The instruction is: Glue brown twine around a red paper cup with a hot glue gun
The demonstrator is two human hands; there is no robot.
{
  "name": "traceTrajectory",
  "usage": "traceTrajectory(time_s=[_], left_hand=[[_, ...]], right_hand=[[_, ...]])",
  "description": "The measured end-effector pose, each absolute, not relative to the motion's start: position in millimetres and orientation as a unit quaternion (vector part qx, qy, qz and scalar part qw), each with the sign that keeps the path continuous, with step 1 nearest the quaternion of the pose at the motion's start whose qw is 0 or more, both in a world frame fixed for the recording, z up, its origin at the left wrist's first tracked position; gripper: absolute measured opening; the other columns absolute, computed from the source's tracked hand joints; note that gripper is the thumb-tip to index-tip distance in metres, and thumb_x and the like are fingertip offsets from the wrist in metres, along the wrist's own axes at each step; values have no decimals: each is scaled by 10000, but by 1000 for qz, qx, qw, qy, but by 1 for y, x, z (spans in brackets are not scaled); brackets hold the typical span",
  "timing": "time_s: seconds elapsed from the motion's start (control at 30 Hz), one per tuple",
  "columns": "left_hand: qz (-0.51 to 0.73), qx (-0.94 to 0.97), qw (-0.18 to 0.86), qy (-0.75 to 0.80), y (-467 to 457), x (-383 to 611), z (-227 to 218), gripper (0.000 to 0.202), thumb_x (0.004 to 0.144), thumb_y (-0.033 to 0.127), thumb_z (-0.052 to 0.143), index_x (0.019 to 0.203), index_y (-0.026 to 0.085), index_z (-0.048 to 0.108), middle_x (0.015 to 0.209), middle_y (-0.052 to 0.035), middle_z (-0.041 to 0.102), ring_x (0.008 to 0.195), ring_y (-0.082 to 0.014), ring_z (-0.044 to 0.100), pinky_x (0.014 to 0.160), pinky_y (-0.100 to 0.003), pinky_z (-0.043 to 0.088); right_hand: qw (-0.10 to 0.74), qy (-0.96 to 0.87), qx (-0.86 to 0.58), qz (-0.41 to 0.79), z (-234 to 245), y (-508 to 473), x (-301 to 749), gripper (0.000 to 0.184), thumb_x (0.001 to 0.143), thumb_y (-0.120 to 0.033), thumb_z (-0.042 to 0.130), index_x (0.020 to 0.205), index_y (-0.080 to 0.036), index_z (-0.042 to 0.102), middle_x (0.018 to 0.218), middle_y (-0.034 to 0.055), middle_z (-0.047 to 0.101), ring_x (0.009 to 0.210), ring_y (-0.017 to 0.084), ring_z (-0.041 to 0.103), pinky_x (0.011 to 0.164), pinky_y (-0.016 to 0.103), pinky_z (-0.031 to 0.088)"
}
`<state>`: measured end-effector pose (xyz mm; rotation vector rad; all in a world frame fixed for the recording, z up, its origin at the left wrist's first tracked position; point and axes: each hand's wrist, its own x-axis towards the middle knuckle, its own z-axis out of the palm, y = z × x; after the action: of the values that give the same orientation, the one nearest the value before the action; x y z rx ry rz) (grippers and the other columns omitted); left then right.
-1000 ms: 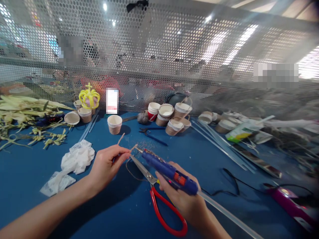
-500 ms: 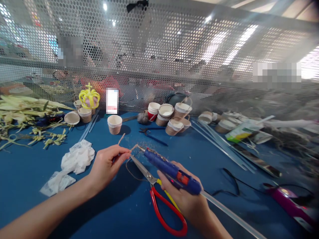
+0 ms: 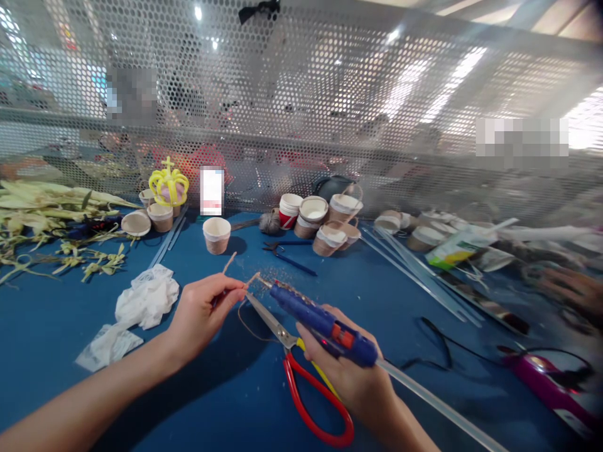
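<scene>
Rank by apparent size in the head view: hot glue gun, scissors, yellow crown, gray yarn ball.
1. Hot glue gun and scissors: too close to rank, right hand partly covering both
2. Yellow crown
3. Gray yarn ball

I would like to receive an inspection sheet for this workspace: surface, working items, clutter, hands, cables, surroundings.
Surface: blue table, with small crumbs.
Working items: glue gun, nozzle at the end of a cord, contact unclear; red-handled scissors lying below.
Clutter: crumpled white tissue, pliers, paper cups, dry husks.
Hands: left hand pinches the cord; right hand grips the glue gun.
Cables: black cable, looped, leading toward a purple device.
Surroundings: perforated screen behind; another person's blurred hand at far right.
</scene>
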<state>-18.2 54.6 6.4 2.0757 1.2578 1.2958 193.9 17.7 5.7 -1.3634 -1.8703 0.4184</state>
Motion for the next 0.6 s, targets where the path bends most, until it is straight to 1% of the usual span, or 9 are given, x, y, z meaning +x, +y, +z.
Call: traceTrajectory(time_s=[0.27, 0.4, 0.5, 0.6], left_hand=[[455, 739, 204, 453, 54, -18, 9, 152, 798, 221, 524, 755, 153, 653, 679, -34, 675, 519, -105, 528, 493, -213, 413], [453, 729, 228, 459, 54, -17, 10, 153, 793, 227, 529, 739, 153, 651, 696, -42, 683, 535, -111, 544, 496, -214, 415], [455, 713, 263, 465, 54, -17, 11, 158, 790, 235, 527, 731, 153, 650, 703, -41, 684, 539, -107, 540, 498, -210, 411], [449, 689, 322, 470, 53, -17, 13, 180, 785, 268, 523, 732, 152, 651, 649, -29, 668, 485, -93, 492, 457, -202, 384]], right_hand=[[375, -742, -532, 158, 15, 18, 193, 157, 776, -283, 504, 646, -203, 538, 560, 1, 528, 472, 116, 488, 508, 261, 435], [414, -719, -532, 172, 17, 19, 190, 196, 751, -330, 528, 597, -211, 553, 550, 20, 564, 486, 144, 531, 527, 284, 477], [445, -680, -541, 218, 16, 17, 186, 268, 740, -352, 536, 515, -208, 512, 442, -8, 537, 393, 130, 521, 465, 263, 484], [438, -634, -566, 294, 18, 13, 184, 274, 746, -334, 543, 509, -198, 520, 404, -21, 525, 383, 123, 528, 451, 240, 483]])
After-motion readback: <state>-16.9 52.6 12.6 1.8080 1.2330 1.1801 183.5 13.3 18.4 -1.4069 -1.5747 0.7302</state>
